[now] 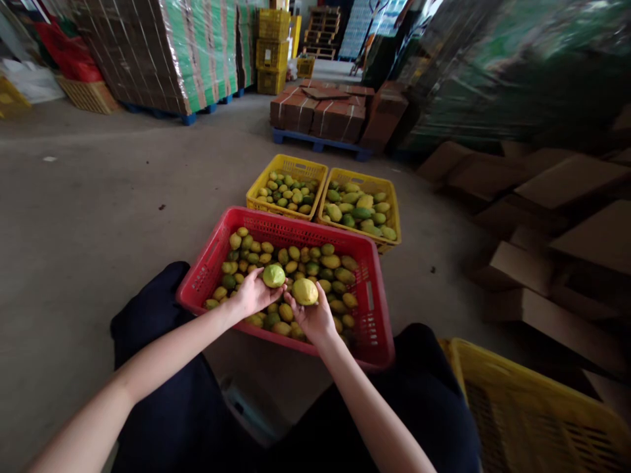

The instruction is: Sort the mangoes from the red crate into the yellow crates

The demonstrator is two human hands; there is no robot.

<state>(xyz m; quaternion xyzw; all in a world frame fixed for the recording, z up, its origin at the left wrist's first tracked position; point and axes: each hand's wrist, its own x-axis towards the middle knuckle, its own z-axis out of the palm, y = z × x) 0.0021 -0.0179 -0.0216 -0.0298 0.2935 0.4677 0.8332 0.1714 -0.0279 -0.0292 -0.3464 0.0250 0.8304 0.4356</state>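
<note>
My left hand (pixel 254 294) is closed around a greenish lemon (pixel 273 276). A larger yellow lemon (pixel 305 292) rests in my right hand (pixel 314 316), its fingers curled about it from below. Both hands are side by side above a red plastic crate (pixel 379 309) that stands between my knees. Many yellow and green lemons (pixel 330 261) fill the bottom of this crate. Just beyond it, two yellow crates hold more fruit: smaller lemons (pixel 290 196) in the left one (pixel 253 191), larger yellow-green ones (pixel 363 202) in the right one (pixel 394 209).
Another yellow crate (pixel 522 374) is at my right knee. Open cardboard boxes (pixel 532 263) lie in a heap on the right. Farther off are flattened cartons on a blue pallet (pixel 320 141), a wrapped pallet stack (pixel 197 52) and stacked yellow crates (pixel 272 56).
</note>
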